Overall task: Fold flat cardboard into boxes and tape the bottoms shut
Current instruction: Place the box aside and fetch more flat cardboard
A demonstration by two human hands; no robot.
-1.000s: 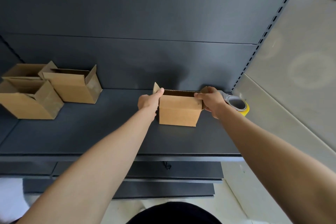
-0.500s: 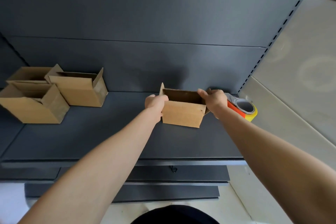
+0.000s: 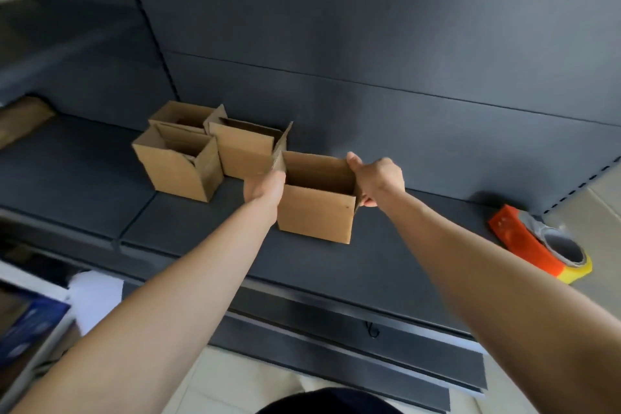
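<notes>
- 2 bare forearms reach from the bottom corners up and forward, across the front edge of a dark grey metal shelf [image 3: 386, 265].
- The left hand [image 3: 263, 186] is closed on the left end of an open-topped brown cardboard box [image 3: 316, 212], fingers curled at its upper left corner, just below a small raised flap.
- The right hand [image 3: 378, 178] grips the right end of the same box, thumb lying over the top rim and fingers wrapped round the right wall.
- The brown cardboard box is upright between the 2 hands, open side up, over the middle of the shelf. Whether its bottom touches the shelf cannot be told.
- Well apart to the right, an orange-red tape dispenser with a yellow roll [image 3: 537, 245] lies on the shelf near its right end, just beside a beige wall panel [image 3: 601, 212].
- To the left, 3 more open brown cardboard boxes stand clustered on the shelf: a near-left box [image 3: 174, 171] with its flaps up, a middle box [image 3: 245, 151] whose right side is partly hidden behind the held box's flap, and a rear box [image 3: 181, 112] behind both.
- Farthest back, a dark grey back panel [image 3: 369, 44] rises behind the shelf.
</notes>
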